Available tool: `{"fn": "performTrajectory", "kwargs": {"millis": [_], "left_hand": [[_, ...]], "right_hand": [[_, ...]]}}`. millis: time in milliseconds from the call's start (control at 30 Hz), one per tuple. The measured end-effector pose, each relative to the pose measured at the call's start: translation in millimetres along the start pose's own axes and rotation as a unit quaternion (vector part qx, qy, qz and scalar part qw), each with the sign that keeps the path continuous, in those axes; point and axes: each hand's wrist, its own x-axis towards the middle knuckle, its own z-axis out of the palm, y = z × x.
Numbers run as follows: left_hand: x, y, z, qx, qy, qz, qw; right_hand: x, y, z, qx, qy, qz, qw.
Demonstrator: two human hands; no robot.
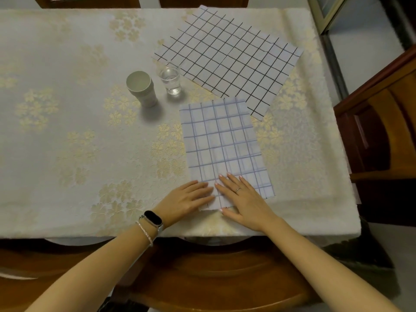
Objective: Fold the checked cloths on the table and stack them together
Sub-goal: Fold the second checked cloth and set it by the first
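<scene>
A white cloth with blue checks lies folded into a long strip on the table, running from the middle toward the near edge. My left hand and my right hand rest flat, fingers spread, on its near end, side by side, gripping nothing. A second white cloth with black checks lies spread flat and unfolded at the far right, its near corner tucked slightly under the blue cloth's far end.
A stack of white paper cups and a clear glass of water stand just left of the cloths. The table carries a cream floral tablecloth. Wooden chairs stand at the near side and right.
</scene>
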Motion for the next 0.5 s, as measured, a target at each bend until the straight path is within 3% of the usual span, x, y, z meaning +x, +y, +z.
{"fn": "performTrajectory", "kwargs": {"millis": [133,367,500], "left_hand": [[4.8,4.4,-7.8,-0.084,0.042,-0.074,0.993],[-18.8,7.6,-35.7,-0.239,0.104,-0.227,0.938],[-31.2,4.0,-41.5,-0.242,0.093,-0.256,0.931]], "right_hand": [[-0.7,5.8,-6.8,-0.018,0.027,-0.026,0.999],[-15.3,29.0,-17.3,0.01,0.177,-0.003,0.984],[-25.1,35.8,-31.4,0.06,0.164,0.038,0.984]]}}
